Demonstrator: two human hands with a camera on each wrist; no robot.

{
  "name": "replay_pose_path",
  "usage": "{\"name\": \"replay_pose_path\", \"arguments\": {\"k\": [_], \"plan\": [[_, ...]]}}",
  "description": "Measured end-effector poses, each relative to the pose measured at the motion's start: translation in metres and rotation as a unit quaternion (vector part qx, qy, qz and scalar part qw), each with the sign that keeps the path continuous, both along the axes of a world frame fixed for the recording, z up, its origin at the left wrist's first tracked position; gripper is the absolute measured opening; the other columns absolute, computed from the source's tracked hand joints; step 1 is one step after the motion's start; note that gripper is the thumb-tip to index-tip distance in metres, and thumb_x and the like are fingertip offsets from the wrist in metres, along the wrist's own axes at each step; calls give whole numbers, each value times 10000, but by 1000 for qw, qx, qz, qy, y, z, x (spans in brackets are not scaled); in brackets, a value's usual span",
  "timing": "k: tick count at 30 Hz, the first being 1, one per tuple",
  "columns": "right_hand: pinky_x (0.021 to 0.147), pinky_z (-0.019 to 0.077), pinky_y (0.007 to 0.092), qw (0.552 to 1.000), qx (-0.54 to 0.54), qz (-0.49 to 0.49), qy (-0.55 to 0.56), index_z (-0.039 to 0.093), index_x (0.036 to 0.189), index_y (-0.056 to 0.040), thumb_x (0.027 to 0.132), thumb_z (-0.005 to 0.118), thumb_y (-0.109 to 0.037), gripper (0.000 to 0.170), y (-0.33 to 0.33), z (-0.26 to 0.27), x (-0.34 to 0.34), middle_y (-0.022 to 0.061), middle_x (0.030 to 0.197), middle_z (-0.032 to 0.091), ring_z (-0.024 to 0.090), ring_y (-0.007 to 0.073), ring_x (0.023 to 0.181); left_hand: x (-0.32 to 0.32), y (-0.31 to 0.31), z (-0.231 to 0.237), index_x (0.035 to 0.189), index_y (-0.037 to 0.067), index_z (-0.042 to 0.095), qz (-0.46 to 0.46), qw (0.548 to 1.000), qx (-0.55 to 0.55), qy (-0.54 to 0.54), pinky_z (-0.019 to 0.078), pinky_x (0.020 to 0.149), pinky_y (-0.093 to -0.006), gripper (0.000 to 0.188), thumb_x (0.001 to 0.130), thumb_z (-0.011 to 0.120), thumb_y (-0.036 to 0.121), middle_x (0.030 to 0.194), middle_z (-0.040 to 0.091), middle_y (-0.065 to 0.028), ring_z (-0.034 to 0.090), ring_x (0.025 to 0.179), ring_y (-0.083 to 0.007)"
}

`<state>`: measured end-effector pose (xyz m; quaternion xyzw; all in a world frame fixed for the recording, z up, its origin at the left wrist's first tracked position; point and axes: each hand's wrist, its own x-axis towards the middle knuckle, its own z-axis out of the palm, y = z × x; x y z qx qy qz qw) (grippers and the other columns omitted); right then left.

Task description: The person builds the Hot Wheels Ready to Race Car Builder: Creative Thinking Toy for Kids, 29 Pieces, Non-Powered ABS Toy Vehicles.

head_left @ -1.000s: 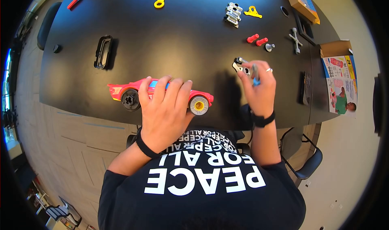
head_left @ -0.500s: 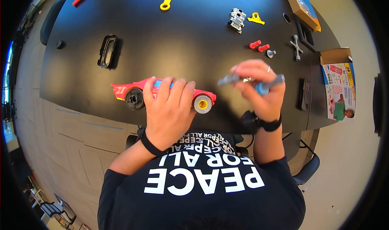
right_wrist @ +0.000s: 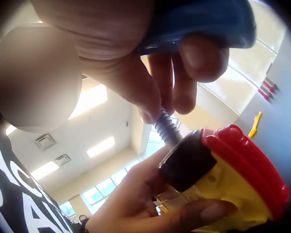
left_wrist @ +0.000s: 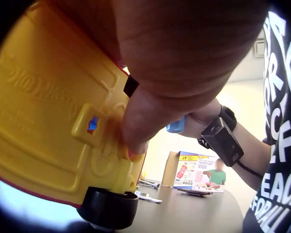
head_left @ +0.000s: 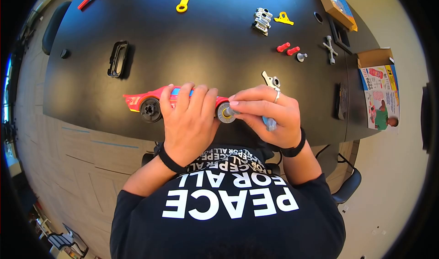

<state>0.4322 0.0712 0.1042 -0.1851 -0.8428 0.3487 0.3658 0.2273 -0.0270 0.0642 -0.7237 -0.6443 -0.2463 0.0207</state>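
Ahead of me on the black table [head_left: 192, 44] lies a yellow wrench [head_left: 184, 1], with a red-handled tool [head_left: 88, 0] farther to my left. Nearer on that side I see a long black hollow piece [head_left: 113, 60] and, well apart, a small black disc [head_left: 64, 54]. Ahead to my right, a silver engine-like part [head_left: 262, 21] sits near a small yellow piece [head_left: 284, 18]. Closer in, two red bolts [head_left: 283, 47] lie near a grey bolt [head_left: 302, 57]. Beyond these are a grey cross-shaped wrench [head_left: 329, 50] and a printed box [head_left: 379, 92]; a black chair [head_left: 348, 186] stands behind to my right.
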Motion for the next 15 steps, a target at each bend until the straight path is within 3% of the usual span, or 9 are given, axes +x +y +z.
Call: {"name": "replay_pose_path", "arguments": {"k": [6, 8, 9, 10, 12, 13, 14, 15], "plan": [[802, 611, 358, 990, 68, 9, -119, 812, 1229, -46, 887, 847, 46, 356, -9, 14, 3, 127, 1230, 772, 742, 251, 955, 0, 0, 2, 1327, 97, 686, -3, 1000, -6, 2, 352, 1195, -605, 581, 789, 873, 213, 1304, 687, -67, 609, 1321, -306], [752, 554, 299, 990, -64, -120, -32, 790, 1236, 14, 950, 803, 32, 288, -14, 22, 16, 135, 1313, 730, 668, 137, 873, 0, 1, 1, 1327, 98, 685, -1, 1000, 2, 3, 355, 1195, -601, 587, 788, 883, 217, 1296, 686, -65, 613, 1312, -302], [724, 511, 261, 988, -103, -109, -45, 708, 1390, 13, 1026, 742, -12, 366, -8, 18, 35, 92, 1220, 722, 630, 99, 847, 0, 0, 0, 1327, 98, 685, 3, 1000, 2, 1, 355, 1195, -601, 587, 788, 883, 217, 1296, 686, -65, 613, 1312, -302], [724, 511, 261, 988, -103, -105, -47, 708, 1390, 13, 1026, 742, -12, 366, -8, 12, 43, 92, 1220, 722, 630, 99, 847, 0, 0, -1, 1333, 100, 681, 2, 1000, 4, 1, 356, 1194, -600, 595, 788, 887, 221, 1295, 684, -65, 613, 1311, -301], [740, 490, 265, 926, -345, -150, 5, 614, 1515, -25, 1048, 737, -45, 483, -13, 4, 54, 86, 1151, 712, 620, 97, 886, 0, 0, -2, 1338, 102, 678, 0, 1000, 6, 1, 357, 1193, -599, 603, 787, 891, 225, 1295, 683, -65, 613, 1309, -299], [765, 488, 270, 877, -406, -211, -148, 513, 1589, -2, 1070, 716, -64, 561, -14, 24, 56, 95, 1106, 691, 630, 120, 876, -1, 1, -3, 1341, 104, 676, 0, 1000, 7, 2, 358, 1192, -598, 614, 780, 897, 224, 1294, 683, -65, 614, 1308, -298], [765, 488, 270, 876, -406, -214, -148, 513, 1589, -2, 1070, 716, -64, 561, -16, 21, 58, 95, 1106, 691, 630, 120, 876, 0, 1, -3, 1343, 106, 674, -3, 1000, 8, 3, 359, 1191, -597, 626, 773, 903, 224, 1294, 683, -64, 615, 1306, -296], [765, 494, 270, 910, -287, -223, -201, 499, 1605, -9, 1074, 708, -61, 573, -19, 15, 59, 107, 1126, 690, 641, 135, 882, 0, 2, -3, 1343, 106, 674, -6, 1000, 8, 2, 359, 1191, -597, 626, 773, 903, 224, 1294, 683, -64, 615, 1306, -296]]}}
